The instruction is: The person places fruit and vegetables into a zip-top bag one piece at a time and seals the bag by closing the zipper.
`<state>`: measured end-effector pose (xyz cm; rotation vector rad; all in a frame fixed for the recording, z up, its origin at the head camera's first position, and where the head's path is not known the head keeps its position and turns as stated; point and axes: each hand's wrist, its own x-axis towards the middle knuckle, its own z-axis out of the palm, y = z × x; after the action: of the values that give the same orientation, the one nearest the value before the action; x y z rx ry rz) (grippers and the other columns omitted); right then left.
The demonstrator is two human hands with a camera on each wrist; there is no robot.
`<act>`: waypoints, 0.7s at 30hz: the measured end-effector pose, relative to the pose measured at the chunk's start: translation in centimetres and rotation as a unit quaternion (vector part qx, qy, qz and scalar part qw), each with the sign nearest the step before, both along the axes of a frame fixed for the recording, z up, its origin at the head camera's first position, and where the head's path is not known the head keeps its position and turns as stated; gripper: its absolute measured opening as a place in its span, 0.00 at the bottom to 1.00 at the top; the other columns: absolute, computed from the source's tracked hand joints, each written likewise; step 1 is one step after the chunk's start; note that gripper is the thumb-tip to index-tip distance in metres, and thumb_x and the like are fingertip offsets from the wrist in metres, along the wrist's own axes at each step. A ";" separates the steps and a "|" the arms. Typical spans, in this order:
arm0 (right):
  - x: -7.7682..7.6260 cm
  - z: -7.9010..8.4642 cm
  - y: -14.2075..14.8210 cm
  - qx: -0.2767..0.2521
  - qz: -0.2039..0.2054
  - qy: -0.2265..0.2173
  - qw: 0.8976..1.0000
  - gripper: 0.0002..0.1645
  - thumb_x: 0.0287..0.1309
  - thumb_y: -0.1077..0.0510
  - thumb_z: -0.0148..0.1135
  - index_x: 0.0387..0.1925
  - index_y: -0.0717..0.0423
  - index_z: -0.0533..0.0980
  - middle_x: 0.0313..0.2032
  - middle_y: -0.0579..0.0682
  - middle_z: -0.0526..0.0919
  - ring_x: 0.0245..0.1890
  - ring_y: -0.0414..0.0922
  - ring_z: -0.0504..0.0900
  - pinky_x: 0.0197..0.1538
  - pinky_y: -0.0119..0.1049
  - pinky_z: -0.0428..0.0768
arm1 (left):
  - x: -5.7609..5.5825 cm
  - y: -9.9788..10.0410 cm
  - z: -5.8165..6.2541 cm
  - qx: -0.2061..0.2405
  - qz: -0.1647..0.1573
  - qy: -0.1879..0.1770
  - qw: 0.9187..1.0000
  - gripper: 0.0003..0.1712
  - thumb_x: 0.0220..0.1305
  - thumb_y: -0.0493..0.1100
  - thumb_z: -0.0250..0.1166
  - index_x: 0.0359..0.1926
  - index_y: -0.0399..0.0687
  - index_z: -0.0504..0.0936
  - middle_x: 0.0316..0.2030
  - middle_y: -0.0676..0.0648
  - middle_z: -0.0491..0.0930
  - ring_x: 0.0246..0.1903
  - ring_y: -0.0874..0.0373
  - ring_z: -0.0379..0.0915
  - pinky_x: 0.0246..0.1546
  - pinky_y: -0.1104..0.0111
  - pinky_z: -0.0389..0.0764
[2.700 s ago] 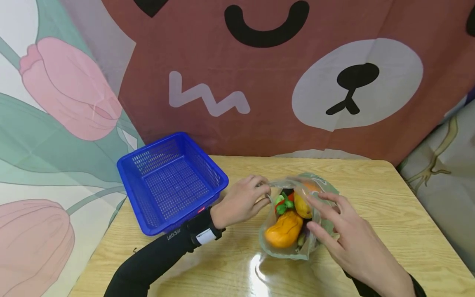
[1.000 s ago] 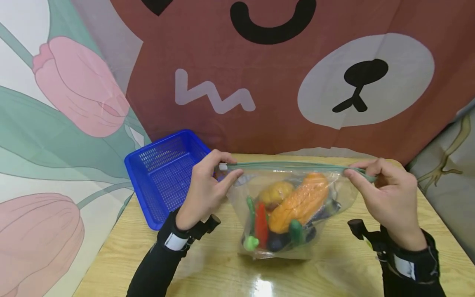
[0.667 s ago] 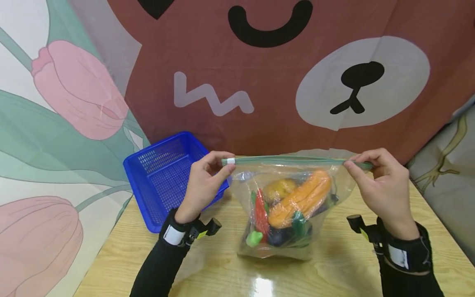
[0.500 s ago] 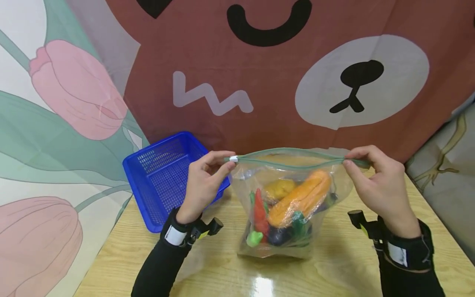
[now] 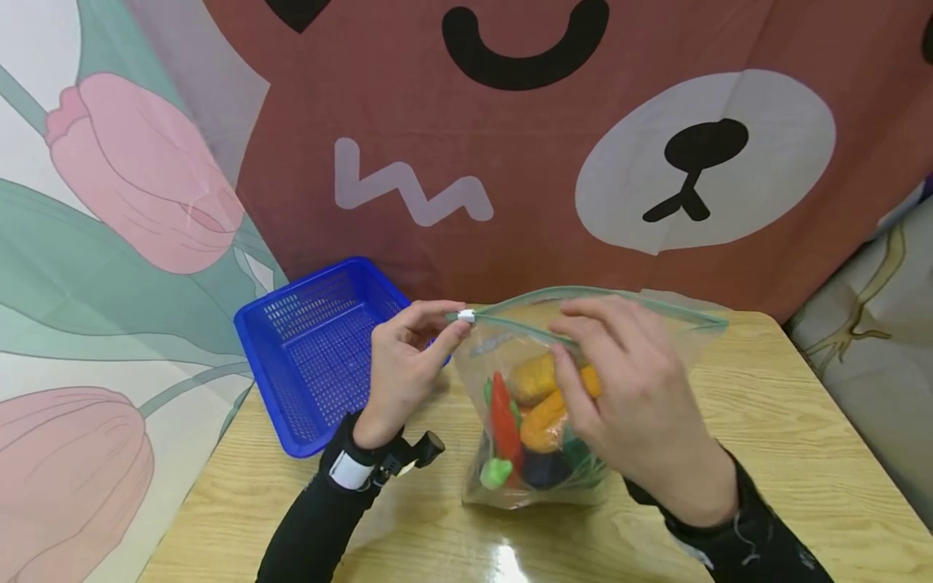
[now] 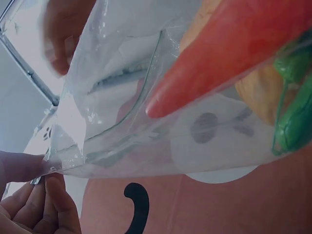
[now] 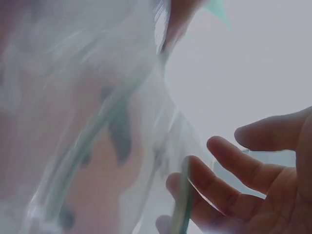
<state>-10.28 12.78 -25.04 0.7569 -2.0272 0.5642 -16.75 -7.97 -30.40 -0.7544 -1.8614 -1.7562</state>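
A clear zip bag [image 5: 477, 380] with a green-edged mouth stands on the table, its mouth gaping. My left hand [image 5: 404, 360] pinches the bag's left corner beside the white slider [image 5: 466, 316]. Fingers of my right hand [image 5: 641, 397] are at the front edge of the mouth; in the right wrist view thumb and fingers [image 7: 243, 165] are apart. Inside the bag are a red chili pepper [image 5: 504, 421], a yellow potato-like piece [image 5: 532, 379], an orange lumpy piece [image 5: 543, 423] and a dark round piece [image 5: 547, 470]. My right hand hides part of the contents.
A blue perforated plastic basket [image 5: 328, 364] stands at the table's back left, close behind my left hand. The wooden table [image 5: 787, 453] reaches back to a brown bear-face cloth [image 5: 408, 259].
My right hand has let go of the bag's right end and moved left to the mouth's front edge. The mouth gapes wider. My left hand keeps its pinch on the left corner.
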 end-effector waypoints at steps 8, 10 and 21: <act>-2.1 0.5 -4.2 0.117 -0.020 -0.056 0.991 0.13 0.56 0.62 0.63 0.43 0.62 0.79 0.42 0.56 0.82 0.45 0.52 0.78 0.55 0.50 0.73 | 0.5 0.6 0.5 0.012 0.010 -0.004 1.000 0.07 0.53 0.29 0.68 0.36 0.31 0.82 0.31 0.35 0.83 0.30 0.65 0.82 0.30 0.73 0.80; -2.7 0.5 -4.4 0.137 -0.024 -0.069 0.988 0.11 0.56 0.62 0.63 0.42 0.60 0.79 0.39 0.53 0.83 0.41 0.50 0.79 0.54 0.49 0.73 | 0.6 0.7 0.5 0.013 0.014 -0.011 1.000 0.07 0.54 0.29 0.67 0.36 0.31 0.82 0.31 0.35 0.84 0.30 0.65 0.82 0.31 0.72 0.81; -4.1 0.7 -4.4 0.149 0.005 -0.126 0.981 0.05 0.61 0.59 0.60 0.37 0.57 0.78 0.34 0.49 0.83 0.35 0.48 0.77 0.46 0.44 0.75 | 0.3 0.4 0.5 0.000 0.024 -0.014 1.000 0.07 0.59 0.32 0.64 0.37 0.31 0.83 0.31 0.36 0.84 0.29 0.65 0.80 0.31 0.70 0.81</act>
<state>-14.35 8.42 -24.38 0.9108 -2.3790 0.3793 -16.44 -7.58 -29.91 -0.6821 -1.8829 -1.7452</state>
